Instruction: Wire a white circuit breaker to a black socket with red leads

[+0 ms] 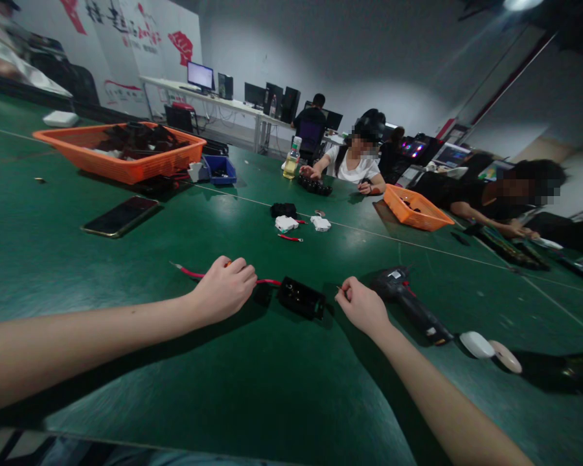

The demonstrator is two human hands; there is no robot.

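My left hand (228,290) is closed around a red wire (269,282). The wire's stripped end (175,265) sticks out to the left, and its other end runs into a black open-topped housing (302,298) with small metal parts inside. A bit of orange shows above the left fingers; what it belongs to is hidden. To the right of the housing, my right hand (362,305) pinches a tiny, thin, light piece (339,290), too small to name. A black cordless electric screwdriver (411,304) lies just beyond that hand.
Ahead lie white connector pieces (286,224) and a short red wire (290,238). A phone (122,216), a blue bin (220,171) and an orange basket (140,169) sit left. Another orange basket (415,208), a white case (477,345) and co-workers are further right.
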